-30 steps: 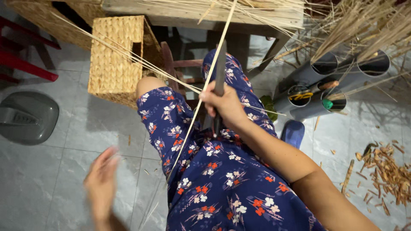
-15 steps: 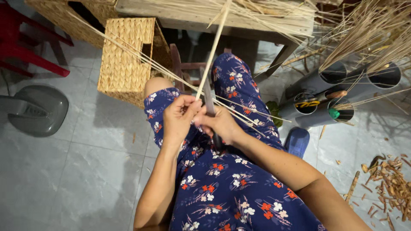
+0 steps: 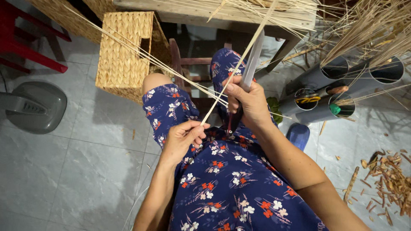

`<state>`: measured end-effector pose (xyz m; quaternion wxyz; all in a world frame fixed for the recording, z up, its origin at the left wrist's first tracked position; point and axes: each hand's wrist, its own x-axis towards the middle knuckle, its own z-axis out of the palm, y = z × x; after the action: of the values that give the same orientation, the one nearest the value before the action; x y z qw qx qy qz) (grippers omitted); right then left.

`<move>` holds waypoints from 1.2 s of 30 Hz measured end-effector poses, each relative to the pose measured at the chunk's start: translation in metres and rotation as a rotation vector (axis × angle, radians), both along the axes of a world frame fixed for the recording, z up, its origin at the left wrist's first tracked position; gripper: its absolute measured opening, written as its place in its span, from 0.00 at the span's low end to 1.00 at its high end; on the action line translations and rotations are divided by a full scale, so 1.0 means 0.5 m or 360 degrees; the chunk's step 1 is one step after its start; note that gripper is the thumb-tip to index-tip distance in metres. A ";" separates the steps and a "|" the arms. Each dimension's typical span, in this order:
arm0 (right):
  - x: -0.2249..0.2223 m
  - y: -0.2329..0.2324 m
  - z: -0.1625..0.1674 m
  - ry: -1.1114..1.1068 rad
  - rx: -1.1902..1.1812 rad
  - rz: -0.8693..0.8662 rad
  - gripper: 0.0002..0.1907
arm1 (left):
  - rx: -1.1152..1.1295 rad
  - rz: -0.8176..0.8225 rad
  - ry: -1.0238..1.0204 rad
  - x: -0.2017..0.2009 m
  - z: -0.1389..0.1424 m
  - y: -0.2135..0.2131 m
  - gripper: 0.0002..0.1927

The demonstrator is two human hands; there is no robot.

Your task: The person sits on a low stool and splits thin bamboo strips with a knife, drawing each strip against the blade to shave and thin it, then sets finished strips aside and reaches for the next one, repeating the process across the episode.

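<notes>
Head view: the left hand (image 3: pixel 182 139) pinches the near end of a thin pale cane strip (image 3: pixel 239 64), its grip closed on it. The right hand (image 3: pixel 248 105) has a closed grip around a knife (image 3: pixel 252 60), the blade pointing up beside the strip, which runs from the lap up past the wooden counter (image 3: pixel 222 15). The strip looks only partly worked: many loose strips (image 3: pixel 141 53) lie across the knees and over the counter's edge, and shavings (image 3: pixel 391 179) litter the floor at right. Room is tight ahead, with a woven basket (image 3: pixel 122 51), dark tubes (image 3: pixel 321 92) and a fan base (image 3: pixel 34 107) around; open floor lies at lower left.
</notes>
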<state>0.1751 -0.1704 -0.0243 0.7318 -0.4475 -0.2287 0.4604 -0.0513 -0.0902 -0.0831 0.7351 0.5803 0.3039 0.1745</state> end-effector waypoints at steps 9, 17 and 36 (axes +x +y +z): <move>0.009 0.004 -0.007 0.0006 0.0049 0.0007 0.07 | 0.0153 0.0344 -0.0147 0.001 0.011 0.002 0.12; 0.037 0.001 -0.047 0.0065 0.0025 -0.0142 0.06 | 0.0245 0.0601 0.0095 -0.023 0.041 0.014 0.14; 0.148 -0.104 -0.095 0.0171 -0.0277 -0.0650 0.12 | 0.0780 0.0519 0.0329 -0.056 0.086 0.035 0.09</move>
<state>0.2492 -0.2225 -0.0716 0.7795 -0.5208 -0.0534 0.3438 -0.0794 -0.0726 -0.0401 0.5008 0.6985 0.4150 0.2983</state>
